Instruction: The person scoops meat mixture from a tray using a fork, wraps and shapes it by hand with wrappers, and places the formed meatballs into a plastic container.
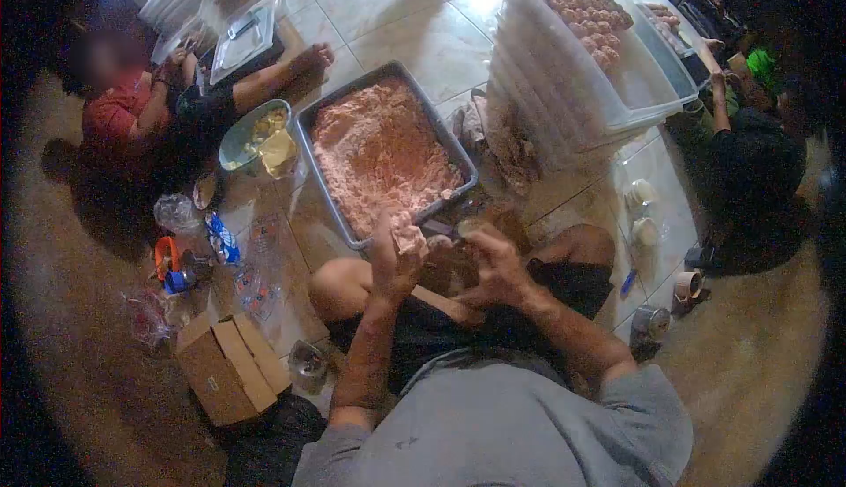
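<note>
My left hand [394,262] is closed around a lump of pink, minced-meat-like mixture [408,236], raised at the near edge of a grey rectangular tub [310,148]. More of this pink mixture [374,148] fills the tub, scooped lower in the middle. Right of the lump, my right hand [502,267] has its fingers curled. A dark, narrow piece [438,229] shows between the two hands, with a pale spot by my right fingertips; whether that hand holds it is unclear.
Stacked clear bins [564,90] hold browned balls [586,20] at the upper right. A green bowl [233,148] stands left of the tub. An open cardboard box [231,368], tape roll [687,286] and metal can [650,321] lie around me. Two people sit nearby, left and right.
</note>
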A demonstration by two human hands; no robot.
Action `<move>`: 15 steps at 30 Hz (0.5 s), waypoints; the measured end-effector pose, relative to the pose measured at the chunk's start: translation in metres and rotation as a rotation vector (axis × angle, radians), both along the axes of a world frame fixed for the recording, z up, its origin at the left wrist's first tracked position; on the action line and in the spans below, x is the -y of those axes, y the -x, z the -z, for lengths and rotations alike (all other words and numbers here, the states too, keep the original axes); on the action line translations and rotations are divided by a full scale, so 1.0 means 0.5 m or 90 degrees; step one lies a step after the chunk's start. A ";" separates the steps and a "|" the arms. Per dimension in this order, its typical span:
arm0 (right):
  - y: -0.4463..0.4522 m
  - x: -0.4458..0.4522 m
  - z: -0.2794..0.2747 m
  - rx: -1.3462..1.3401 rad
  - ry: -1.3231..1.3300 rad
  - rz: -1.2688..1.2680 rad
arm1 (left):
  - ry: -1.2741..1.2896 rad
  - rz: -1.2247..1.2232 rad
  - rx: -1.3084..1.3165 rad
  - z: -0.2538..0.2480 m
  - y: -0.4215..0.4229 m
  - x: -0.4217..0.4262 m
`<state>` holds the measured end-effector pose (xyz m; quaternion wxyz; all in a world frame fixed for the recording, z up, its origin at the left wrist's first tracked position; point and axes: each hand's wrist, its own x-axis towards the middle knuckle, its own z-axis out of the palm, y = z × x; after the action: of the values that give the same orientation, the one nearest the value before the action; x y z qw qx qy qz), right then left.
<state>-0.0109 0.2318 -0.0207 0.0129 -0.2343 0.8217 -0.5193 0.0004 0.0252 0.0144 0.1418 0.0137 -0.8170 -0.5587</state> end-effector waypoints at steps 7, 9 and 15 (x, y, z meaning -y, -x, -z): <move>-0.035 -0.031 0.024 0.311 0.140 -0.132 | -0.222 0.092 0.063 -0.045 -0.010 0.027; -0.049 -0.015 0.019 0.452 0.242 -0.137 | -0.207 0.086 0.070 -0.022 -0.007 0.034; -0.048 0.049 -0.023 0.008 -0.027 -0.024 | -0.032 0.058 0.055 0.005 -0.007 0.001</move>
<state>0.0130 0.2072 -0.0092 0.0328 -0.2463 0.8280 -0.5026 0.0040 0.0245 0.0119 0.0803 0.0042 -0.8076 -0.5842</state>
